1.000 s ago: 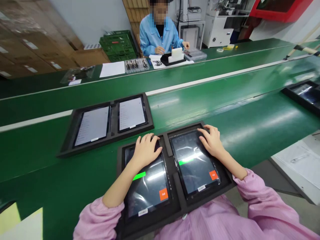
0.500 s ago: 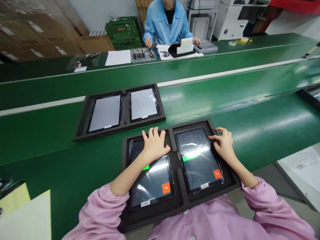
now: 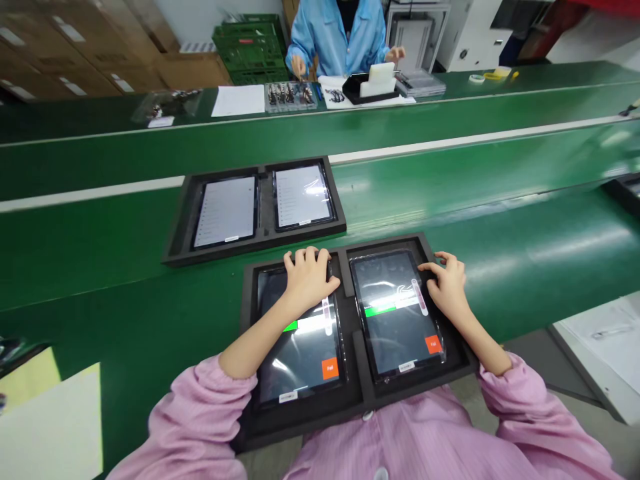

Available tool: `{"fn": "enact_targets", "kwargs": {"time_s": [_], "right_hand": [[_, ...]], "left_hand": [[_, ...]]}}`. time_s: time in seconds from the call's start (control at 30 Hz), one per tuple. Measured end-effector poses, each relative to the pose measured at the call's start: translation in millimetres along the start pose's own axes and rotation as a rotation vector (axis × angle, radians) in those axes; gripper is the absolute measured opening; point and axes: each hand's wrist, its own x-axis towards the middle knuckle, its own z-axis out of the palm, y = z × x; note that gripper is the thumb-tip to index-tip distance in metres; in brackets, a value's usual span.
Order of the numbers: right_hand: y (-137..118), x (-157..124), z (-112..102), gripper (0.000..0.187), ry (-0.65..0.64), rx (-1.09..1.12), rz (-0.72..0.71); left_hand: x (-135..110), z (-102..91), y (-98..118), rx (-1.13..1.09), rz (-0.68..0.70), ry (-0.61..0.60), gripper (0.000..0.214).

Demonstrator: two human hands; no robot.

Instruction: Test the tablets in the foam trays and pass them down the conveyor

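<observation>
A black foam tray lies in front of me on the green belt and holds two tablets side by side. My left hand rests on the upper part of the left tablet, fingers curled over its top edge. My right hand sits at the upper right edge of the right tablet, fingers bent against its side. Both screens are dark with a green bar, an orange "Fail" button and a pale vertical slider near each hand.
A second black tray with two lit white-screen tablets lies farther out on the belt. Across the line a person in a blue coat works at small parts. Green crates and cardboard boxes stand behind. Another tray's corner shows at right.
The view has tilted down, so everything sits lower and the far tray has drifted right. My right hand slid from the right tablet's screen to its right edge. Pale vertical sliders have appeared on both screens.
</observation>
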Motion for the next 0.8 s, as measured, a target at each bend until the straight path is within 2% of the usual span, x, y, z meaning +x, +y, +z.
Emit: {"fn": "enact_targets", "kwargs": {"time_s": [0.13, 0.27, 0.37, 0.47, 0.53, 0.63, 0.73, 0.8], "right_hand": [[1, 0, 2, 0.041, 0.014, 0.029, -0.004], [-3, 2, 1, 0.031, 0.094, 0.095, -0.068], [-8, 2, -8, 0.027, 0.063, 0.226, -0.272], [-11, 1, -18, 0.038, -0.096, 0.275, -0.508], [-13, 0, -22, 0.043, -0.183, 0.244, -0.579], [-13, -2, -22, 0.044, -0.244, 0.167, -0.584], [-9, -1, -19, 0.045, -0.204, 0.174, -0.597], [-6, 1, -20, 0.047, -0.14, 0.226, -0.609]], "left_hand": [[2, -0.9, 0, 0.032, 0.002, -0.009, 0.041], [3, -8.3, -29, -0.115, 0.133, -0.108, 0.044], [1, -13.3, -56, -0.207, 0.335, -0.223, 0.068], [-3, -12.8, -67, -0.18, 0.455, -0.301, 0.107], [-5, -10.8, -66, -0.152, 0.463, -0.331, 0.119], [-5, -11.5, -67, -0.154, 0.468, -0.347, 0.128], [-7, -20.6, -86, -0.182, 0.49, -0.385, 0.134], [-9, -29.0, -108, -0.155, 0.433, -0.418, 0.128]]}}
